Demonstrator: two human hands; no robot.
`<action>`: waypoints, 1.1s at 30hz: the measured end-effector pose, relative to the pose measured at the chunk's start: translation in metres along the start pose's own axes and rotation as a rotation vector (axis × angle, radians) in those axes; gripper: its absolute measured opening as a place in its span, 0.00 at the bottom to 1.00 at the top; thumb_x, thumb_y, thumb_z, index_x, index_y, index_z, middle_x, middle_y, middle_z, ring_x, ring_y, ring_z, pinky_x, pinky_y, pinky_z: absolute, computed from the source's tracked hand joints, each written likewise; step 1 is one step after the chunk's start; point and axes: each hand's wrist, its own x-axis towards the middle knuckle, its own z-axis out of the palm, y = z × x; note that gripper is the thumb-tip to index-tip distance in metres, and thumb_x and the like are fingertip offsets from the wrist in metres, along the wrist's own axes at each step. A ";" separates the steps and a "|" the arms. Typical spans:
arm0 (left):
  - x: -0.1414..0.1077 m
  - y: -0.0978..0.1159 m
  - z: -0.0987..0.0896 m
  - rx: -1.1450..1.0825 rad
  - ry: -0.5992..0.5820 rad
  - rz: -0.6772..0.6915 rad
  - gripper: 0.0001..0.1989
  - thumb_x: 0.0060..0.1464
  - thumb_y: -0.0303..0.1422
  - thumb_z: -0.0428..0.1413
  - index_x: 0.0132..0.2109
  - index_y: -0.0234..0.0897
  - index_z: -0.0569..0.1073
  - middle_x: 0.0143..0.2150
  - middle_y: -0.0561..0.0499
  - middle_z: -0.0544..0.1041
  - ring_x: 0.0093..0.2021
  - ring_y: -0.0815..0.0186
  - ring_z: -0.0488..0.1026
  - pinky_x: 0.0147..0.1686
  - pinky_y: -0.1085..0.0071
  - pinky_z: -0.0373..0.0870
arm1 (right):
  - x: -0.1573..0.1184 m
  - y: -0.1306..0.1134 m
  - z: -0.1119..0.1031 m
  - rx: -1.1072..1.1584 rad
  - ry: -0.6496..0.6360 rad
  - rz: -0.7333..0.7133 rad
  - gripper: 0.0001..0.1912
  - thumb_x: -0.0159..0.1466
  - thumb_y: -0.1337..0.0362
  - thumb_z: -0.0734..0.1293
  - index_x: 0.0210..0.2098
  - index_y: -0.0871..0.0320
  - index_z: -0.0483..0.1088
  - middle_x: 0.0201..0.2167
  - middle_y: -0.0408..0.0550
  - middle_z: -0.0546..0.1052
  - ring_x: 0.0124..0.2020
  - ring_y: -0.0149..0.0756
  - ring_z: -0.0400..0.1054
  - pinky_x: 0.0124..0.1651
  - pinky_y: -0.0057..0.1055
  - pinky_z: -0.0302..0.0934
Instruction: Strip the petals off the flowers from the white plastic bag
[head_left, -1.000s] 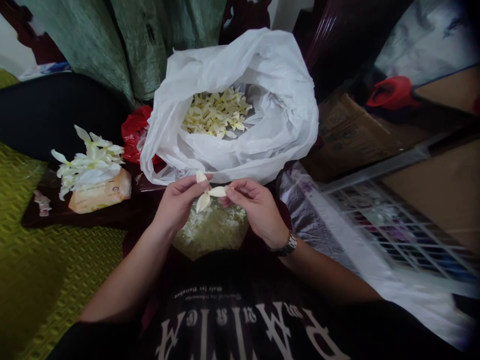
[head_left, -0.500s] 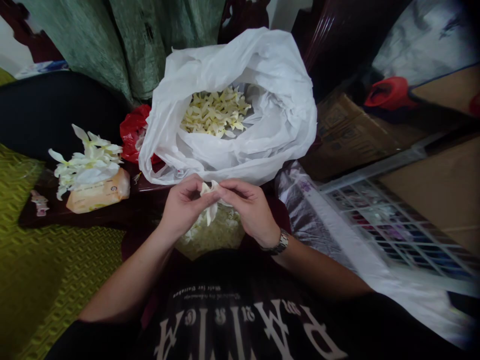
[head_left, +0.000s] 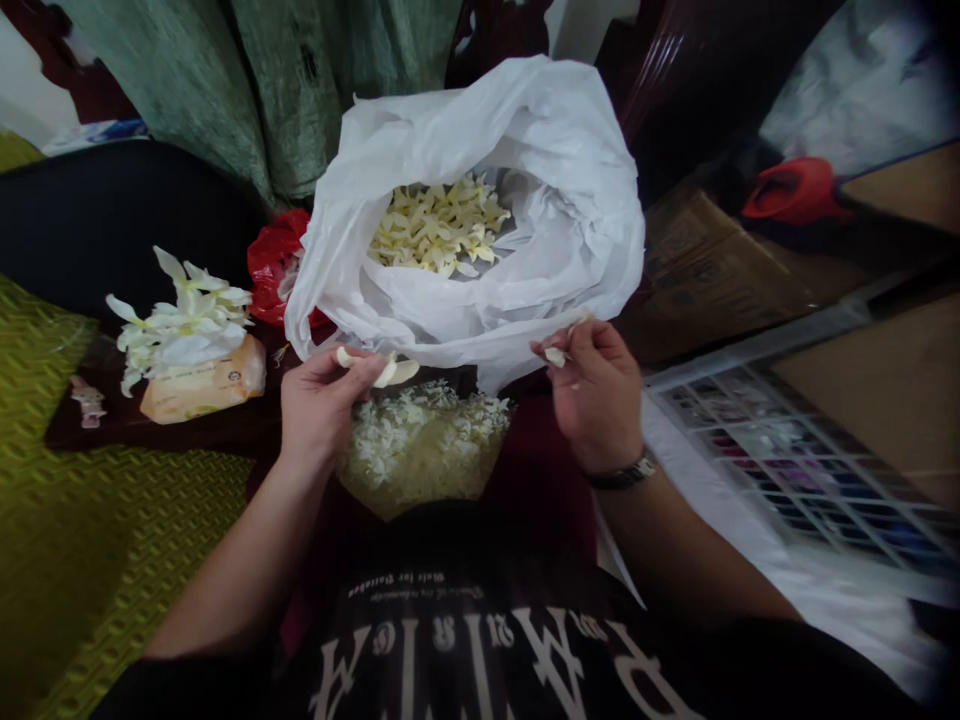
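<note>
My left hand [head_left: 324, 400] pinches pale cream flower petals [head_left: 391, 374] just in front of the white plastic bag [head_left: 450, 318]. Off to the right, my right hand [head_left: 600, 400] is closed on a small cream petal piece [head_left: 555, 356] by the bag's front right rim. Inside the bag lies a heap of cream-yellow flowers [head_left: 439, 225]. Between my wrists, on my lap, a yellowish see-through container [head_left: 420, 480] holds many small white flower pieces [head_left: 427, 430].
At the left, white flowers [head_left: 187, 315] rest on an orange tissue pack [head_left: 206, 385]. Near them are a red plastic bag [head_left: 276, 262] and a small pink figure [head_left: 90, 402]. On the right stand a cardboard box [head_left: 720, 255], a red object [head_left: 799, 190] and a white wire rack [head_left: 810, 460].
My hands were together at one flower; now they are apart, each with a piece. The right hand has moved right, uncovering the container below.
</note>
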 end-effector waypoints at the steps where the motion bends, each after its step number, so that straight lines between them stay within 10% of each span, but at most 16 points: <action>1: 0.001 0.001 -0.003 0.006 -0.013 -0.011 0.10 0.46 0.39 0.71 0.31 0.39 0.82 0.23 0.55 0.71 0.23 0.71 0.64 0.23 0.73 0.59 | 0.001 -0.002 -0.007 -0.068 -0.009 0.007 0.14 0.58 0.52 0.76 0.29 0.53 0.72 0.25 0.37 0.73 0.29 0.29 0.70 0.44 0.32 0.72; 9: -0.007 0.020 0.014 0.074 -0.394 -0.136 0.10 0.53 0.41 0.67 0.38 0.40 0.84 0.25 0.52 0.75 0.21 0.71 0.67 0.20 0.74 0.62 | -0.032 -0.012 0.015 -0.516 -0.482 0.000 0.21 0.62 0.54 0.74 0.53 0.51 0.76 0.53 0.50 0.80 0.54 0.43 0.74 0.61 0.45 0.66; 13: -0.009 0.022 0.021 0.051 -0.512 -0.116 0.10 0.56 0.41 0.65 0.41 0.41 0.84 0.31 0.51 0.77 0.24 0.70 0.71 0.24 0.73 0.69 | -0.039 -0.007 0.036 -0.338 -0.508 0.190 0.21 0.62 0.52 0.74 0.52 0.51 0.75 0.42 0.47 0.80 0.38 0.35 0.75 0.44 0.35 0.74; 19: -0.009 0.015 0.017 0.052 -0.391 -0.020 0.05 0.51 0.37 0.69 0.36 0.43 0.85 0.36 0.50 0.79 0.27 0.72 0.71 0.27 0.74 0.69 | -0.040 0.001 0.046 -0.023 -0.560 0.541 0.16 0.57 0.51 0.77 0.39 0.54 0.77 0.30 0.42 0.79 0.31 0.33 0.73 0.29 0.28 0.70; 27: -0.009 0.011 0.015 0.032 -0.439 -0.077 0.07 0.52 0.38 0.68 0.37 0.42 0.85 0.36 0.50 0.77 0.30 0.70 0.70 0.30 0.72 0.67 | -0.049 0.009 0.051 -0.058 -0.420 0.431 0.13 0.57 0.52 0.77 0.33 0.54 0.78 0.26 0.40 0.78 0.27 0.32 0.71 0.33 0.32 0.70; 33: -0.006 0.014 0.016 0.108 -0.411 0.079 0.09 0.51 0.35 0.69 0.27 0.38 0.80 0.29 0.53 0.72 0.31 0.70 0.67 0.34 0.71 0.64 | -0.049 0.002 0.048 -0.193 -0.447 0.180 0.16 0.60 0.55 0.76 0.46 0.50 0.77 0.44 0.44 0.80 0.45 0.35 0.74 0.51 0.35 0.69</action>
